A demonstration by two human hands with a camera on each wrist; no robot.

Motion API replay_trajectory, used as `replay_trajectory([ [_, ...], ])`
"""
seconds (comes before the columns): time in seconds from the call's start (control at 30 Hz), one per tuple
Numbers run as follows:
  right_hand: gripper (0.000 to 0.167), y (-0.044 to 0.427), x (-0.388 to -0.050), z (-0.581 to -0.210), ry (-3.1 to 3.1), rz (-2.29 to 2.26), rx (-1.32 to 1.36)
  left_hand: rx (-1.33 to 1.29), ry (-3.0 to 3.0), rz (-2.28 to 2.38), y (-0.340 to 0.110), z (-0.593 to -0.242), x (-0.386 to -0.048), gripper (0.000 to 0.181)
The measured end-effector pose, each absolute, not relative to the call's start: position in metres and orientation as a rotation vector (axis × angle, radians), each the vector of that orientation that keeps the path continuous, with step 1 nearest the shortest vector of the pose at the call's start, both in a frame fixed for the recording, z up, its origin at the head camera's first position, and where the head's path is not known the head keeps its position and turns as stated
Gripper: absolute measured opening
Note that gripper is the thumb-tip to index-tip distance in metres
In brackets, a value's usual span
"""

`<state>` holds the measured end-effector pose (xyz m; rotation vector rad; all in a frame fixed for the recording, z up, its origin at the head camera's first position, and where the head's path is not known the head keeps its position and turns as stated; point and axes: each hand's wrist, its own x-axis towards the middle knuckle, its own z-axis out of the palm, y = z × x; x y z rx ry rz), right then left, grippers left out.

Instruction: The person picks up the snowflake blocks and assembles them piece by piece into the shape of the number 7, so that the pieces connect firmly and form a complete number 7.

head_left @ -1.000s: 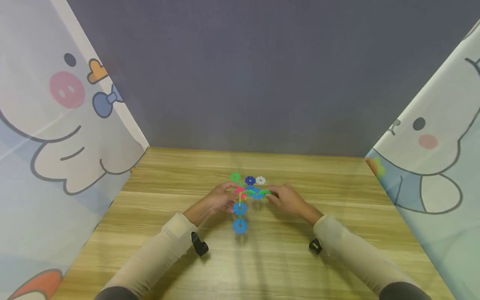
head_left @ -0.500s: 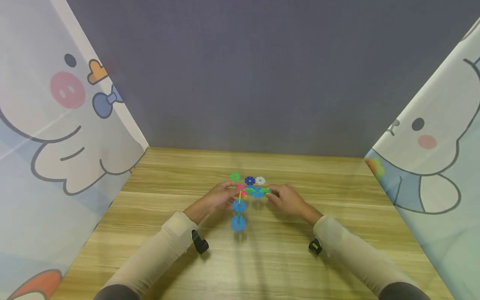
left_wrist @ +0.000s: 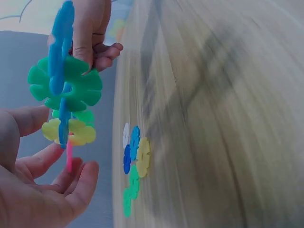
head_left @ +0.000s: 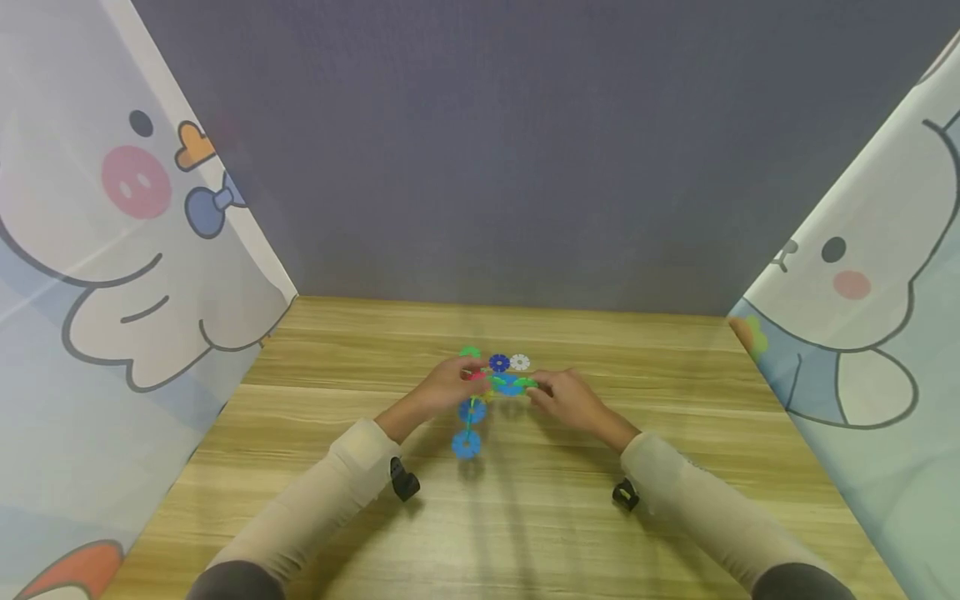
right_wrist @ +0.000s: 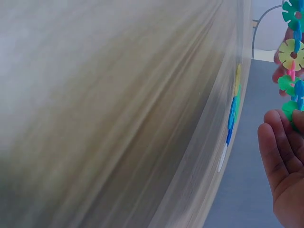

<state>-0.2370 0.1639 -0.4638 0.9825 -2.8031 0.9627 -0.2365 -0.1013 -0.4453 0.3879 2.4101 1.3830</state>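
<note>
A chain of slotted plastic flower discs is held above the table between both hands. My left hand (head_left: pixel 448 385) pinches it near the pink disc (head_left: pixel 477 377), partly hidden by the fingers. My right hand (head_left: pixel 570 402) pinches the green disc (head_left: pixel 527 382) at the chain's right end. Toward me extends an arm of the chain with two blue discs, the nearer blue disc (head_left: pixel 467 445) at its end. In the left wrist view, a green disc (left_wrist: pixel 84 85) joins those blue ones, and a yellow disc (left_wrist: pixel 78 133) sits beside the left fingers.
On the wooden table (head_left: pixel 555 517) behind the chain lie more flat discs: a dark blue disc (head_left: pixel 499 363), a white disc (head_left: pixel 520 362) and a green disc (head_left: pixel 469 352). A yellow disc (left_wrist: pixel 143 157) lies among them. A grey panel (head_left: pixel 510 150) stands at the back.
The chain's near arm with the blue discs has swung left and slightly away from me. My left fingers have moved up over the pink disc. The right hand has shifted slightly left.
</note>
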Motion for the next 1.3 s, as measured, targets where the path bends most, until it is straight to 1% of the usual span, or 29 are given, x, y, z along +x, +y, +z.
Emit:
replay_trajectory([
  [0.23, 0.014, 0.157, -0.238, -0.466, -2.793, 0.894, 1.001, 0.623, 2.625, 1.151, -0.09, -0.441, -0.239, 0.052],
  [0.37, 0.011, 0.153, -0.237, -0.467, -2.747, 0.87, 1.045, 0.701, 2.699, 0.994, -0.084, -0.442, -0.239, 0.056],
  [0.67, 0.016, 0.147, -0.236, -0.47, -2.715, 0.915, 1.085, 0.727, 2.76, 0.848, -0.079, -0.447, -0.235, 0.055],
  [0.93, 0.016, 0.144, -0.235, -0.47, -2.743, 0.956, 1.079, 0.783, 2.745, 0.852, -0.08, -0.444, -0.232, 0.046],
  [1.3, 0.009, 0.144, -0.236, -0.465, -2.782, 0.982, 1.107, 0.794, 2.704, 0.9, -0.089, -0.441, -0.229, 0.043],
])
